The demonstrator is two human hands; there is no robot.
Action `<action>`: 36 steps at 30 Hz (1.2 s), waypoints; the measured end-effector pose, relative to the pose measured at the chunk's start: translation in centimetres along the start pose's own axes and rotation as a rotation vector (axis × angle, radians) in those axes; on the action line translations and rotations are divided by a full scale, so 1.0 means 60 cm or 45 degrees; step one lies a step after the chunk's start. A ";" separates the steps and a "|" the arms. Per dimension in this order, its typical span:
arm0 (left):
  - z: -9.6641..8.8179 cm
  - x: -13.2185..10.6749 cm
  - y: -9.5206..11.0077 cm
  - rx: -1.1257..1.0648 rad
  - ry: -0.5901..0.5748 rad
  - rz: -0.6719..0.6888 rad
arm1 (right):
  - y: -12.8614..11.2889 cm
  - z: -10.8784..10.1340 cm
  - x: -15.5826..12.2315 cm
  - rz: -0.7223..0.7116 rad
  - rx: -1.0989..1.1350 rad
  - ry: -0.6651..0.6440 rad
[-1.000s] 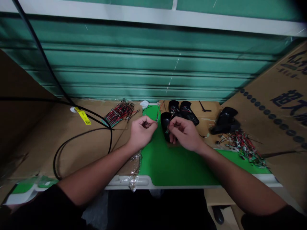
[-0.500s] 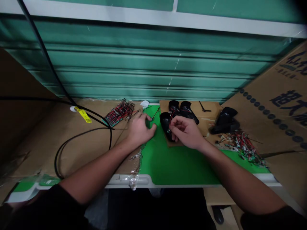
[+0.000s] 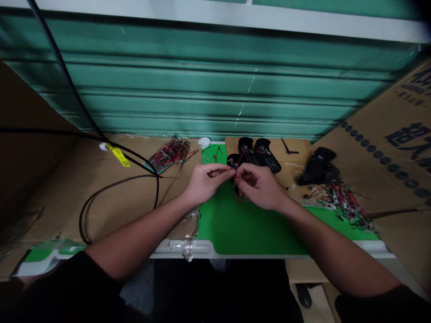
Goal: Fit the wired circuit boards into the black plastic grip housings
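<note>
Both of your hands meet over the far end of the green mat, fingertips almost touching. Your left hand has thumb and forefinger pinched narrow, the other fingers curled under. Your right hand is curled the same way, its fingertips closed just opposite the left ones. Between them you hold the end of a thin red wire; whatever small piece sits at its tip is too small to make out. The wire runs back to a black shell, which lies on the mat just behind your fingers and is partly hidden by them.

Two more shells lie side by side on the cardboard sheet just behind it. To your right sit a dark part and a loose pile of wire pieces. To your left, a bundle of red and black leads rests on the tabletop, near a looping black cable with a yellow tag. Crumpled clear film hangs at the mat's left edge. A teal shutter stands behind everything.
</note>
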State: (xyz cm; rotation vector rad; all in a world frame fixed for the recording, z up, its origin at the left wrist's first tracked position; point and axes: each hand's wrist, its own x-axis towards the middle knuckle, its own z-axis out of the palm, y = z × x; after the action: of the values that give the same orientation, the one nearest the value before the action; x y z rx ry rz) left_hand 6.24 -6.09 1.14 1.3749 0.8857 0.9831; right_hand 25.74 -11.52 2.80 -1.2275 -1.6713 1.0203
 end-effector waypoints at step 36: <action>-0.005 0.002 0.019 -0.302 -0.089 -0.138 | -0.002 -0.007 0.008 0.043 0.409 0.103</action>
State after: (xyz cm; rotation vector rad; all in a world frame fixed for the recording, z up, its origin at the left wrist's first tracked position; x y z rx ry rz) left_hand 5.97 -5.94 2.31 1.1417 0.7575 0.9201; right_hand 25.97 -11.04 3.13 -1.0710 -1.3653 1.1906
